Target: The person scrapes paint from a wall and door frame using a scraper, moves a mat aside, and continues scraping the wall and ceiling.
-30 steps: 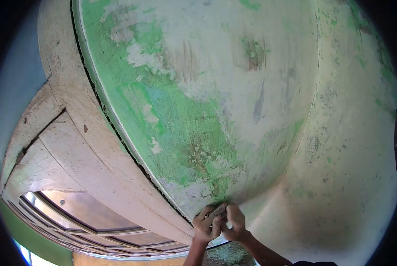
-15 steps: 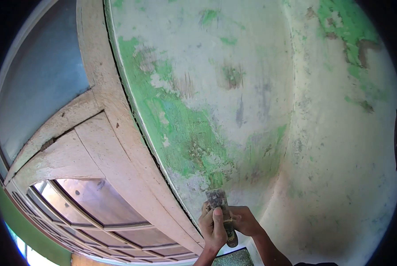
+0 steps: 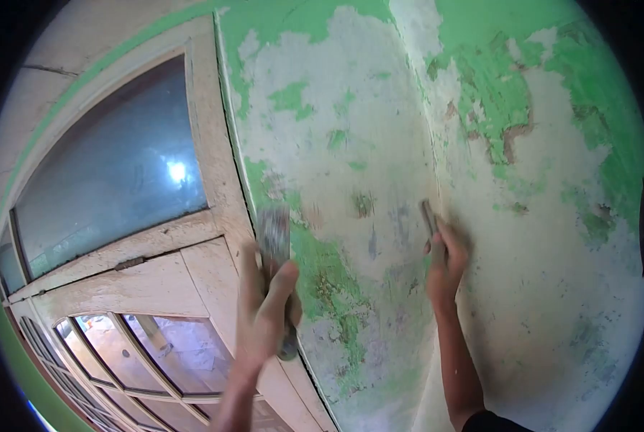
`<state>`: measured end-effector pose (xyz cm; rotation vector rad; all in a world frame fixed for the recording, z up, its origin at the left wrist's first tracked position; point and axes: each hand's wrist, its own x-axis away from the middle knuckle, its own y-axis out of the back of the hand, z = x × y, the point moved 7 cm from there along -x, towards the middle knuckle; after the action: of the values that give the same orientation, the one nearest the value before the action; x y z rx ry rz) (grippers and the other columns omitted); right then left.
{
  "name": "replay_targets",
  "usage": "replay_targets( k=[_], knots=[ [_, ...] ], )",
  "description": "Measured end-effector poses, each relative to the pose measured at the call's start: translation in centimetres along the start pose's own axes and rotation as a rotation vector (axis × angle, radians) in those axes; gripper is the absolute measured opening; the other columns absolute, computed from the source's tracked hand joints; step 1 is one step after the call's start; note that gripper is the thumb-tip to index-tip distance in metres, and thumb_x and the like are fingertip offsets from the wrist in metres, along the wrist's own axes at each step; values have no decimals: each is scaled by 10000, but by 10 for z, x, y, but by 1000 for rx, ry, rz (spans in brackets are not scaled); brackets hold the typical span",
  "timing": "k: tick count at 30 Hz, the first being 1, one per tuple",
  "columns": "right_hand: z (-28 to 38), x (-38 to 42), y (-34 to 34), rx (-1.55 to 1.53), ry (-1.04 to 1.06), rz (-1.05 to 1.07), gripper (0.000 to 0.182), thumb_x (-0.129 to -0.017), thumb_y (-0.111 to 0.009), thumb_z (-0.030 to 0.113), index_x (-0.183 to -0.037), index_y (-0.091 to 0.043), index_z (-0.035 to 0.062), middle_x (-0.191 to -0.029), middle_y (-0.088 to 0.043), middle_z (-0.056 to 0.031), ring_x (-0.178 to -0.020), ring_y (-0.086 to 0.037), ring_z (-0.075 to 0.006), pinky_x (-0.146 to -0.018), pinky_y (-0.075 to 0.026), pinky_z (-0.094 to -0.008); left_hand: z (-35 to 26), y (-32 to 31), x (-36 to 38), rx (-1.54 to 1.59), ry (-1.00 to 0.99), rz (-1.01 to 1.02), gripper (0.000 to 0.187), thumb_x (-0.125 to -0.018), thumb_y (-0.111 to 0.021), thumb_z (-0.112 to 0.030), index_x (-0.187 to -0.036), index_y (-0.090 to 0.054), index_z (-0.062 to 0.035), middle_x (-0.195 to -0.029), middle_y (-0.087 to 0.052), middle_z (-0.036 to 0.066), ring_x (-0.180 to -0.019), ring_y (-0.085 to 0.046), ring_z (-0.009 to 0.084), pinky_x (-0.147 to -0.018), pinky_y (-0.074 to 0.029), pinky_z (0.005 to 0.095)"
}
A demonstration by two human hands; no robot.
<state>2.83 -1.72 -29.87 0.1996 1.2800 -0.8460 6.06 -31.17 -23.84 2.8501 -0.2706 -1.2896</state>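
Note:
My left hand is closed round the handle of a paint scraper, its wide blade pointing up and smeared by motion. The scraper is in front of the edge between the door frame and the wall. Farther right, my right hand is closed on a short, narrow grey-brown piece whose kind I cannot make out. It is held up close to the wall corner. Behind both hands, the wall has peeling green paint and bare pale patches.
To the left stands a pale wooden door frame with a dark glass pane above a door with small glass panes. A second wall, also with flaking green paint, meets the first at the corner.
My hands were together at the scraper low down. Now they are apart and higher, the left with the scraper, the right near the corner. The view has tilted up.

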Motion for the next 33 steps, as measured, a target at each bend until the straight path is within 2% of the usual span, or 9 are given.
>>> replay_targets(
  k=[2,6,12,14,18,20,23,30,33],
  knots=[
    [15,-39,-6,47,116,-38,292,-961,-479,54,-1183,-619,-74,-774,-505,-45,-649,-481,-128,-602,-405,-282,-38,2,-31,-279,-62,10,553,-856,-589,-6,-1323,-304,-85,-791,-464,32,-532,-449,76,-432,-401,241],
    [54,-103,-18,108,255,-73,302,-879,-501,-19,-1140,-653,-31,-785,-558,-117,-654,-498,-219,-600,-398,-334,-121,-9,-95,-602,-790,-131,538,-842,-521,9,-1324,-288,-40,-768,-458,48,-554,-481,122,-461,-428,292],
    [91,-141,-14,36,282,-99,311,-865,-515,-35,-1143,-654,-21,-802,-578,-120,-670,-518,-224,-608,-405,-339,-166,-15,-184,-1144,-794,-131,477,-949,-483,-171,-1378,-378,9,-870,-624,265,-638,-622,397,-625,-473,501],
    [100,-140,-12,41,317,-101,310,-867,-510,-34,-1142,-654,-24,-804,-577,-125,-682,-523,-229,-616,-409,-341,-175,-10,-200,-1259,-759,-289,483,-970,-458,-229,-1411,-416,-37,-950,-639,316,-784,-630,490,-723,-482,549],
    [93,-153,-24,50,326,-108,312,-869,-497,-37,-1139,-652,-33,-824,-590,-151,-723,-548,-264,-646,-425,-372,-199,-30,-234,-1462,-816,-366,485,-944,-465,-161,-1419,-434,-65,-972,-657,292,-896,-646,467,-809,-506,531],
    [79,-158,-37,73,343,-116,313,-866,-495,-38,-1137,-652,-33,-830,-594,-160,-731,-555,-285,-660,-431,-386,-206,-40,-269,-1586,-570,-258,426,-900,-530,-126,-1310,-517,-10,-1078,-653,274,-994,-660,413,-829,-553,464],
    [60,-162,-54,124,324,-97,315,-861,-495,-40,-1132,-654,-32,-846,-604,-175,-748,-567,-319,-689,-439,-409,-211,-53,-304,-1717,-549,-238,339,-888,-545,-119,-1204,-613,-18,-1143,-650,234,-1089,-634,402,-883,-548,438],
    [37,-157,-61,48,239,-94,317,-861,-500,-38,-1132,-662,-26,-849,-605,-185,-753,-574,-325,-693,-453,-399,-240,-68,-341,-1761,-639,-320,277,-896,-572,-129,-1142,-671,-49,-1187,-646,209,-1117,-628,373,-919,-536,434],
    [38,-158,-60,19,271,-122,318,-866,-498,-39,-1137,-664,-22,-842,-601,-179,-730,-569,-310,-670,-453,-380,-246,-65,-359,-1859,-476,-239,289,-910,-576,-152,-1168,-659,-51,-1209,-632,225,-1130,-616,390,-929,-528,448]
  ],
)
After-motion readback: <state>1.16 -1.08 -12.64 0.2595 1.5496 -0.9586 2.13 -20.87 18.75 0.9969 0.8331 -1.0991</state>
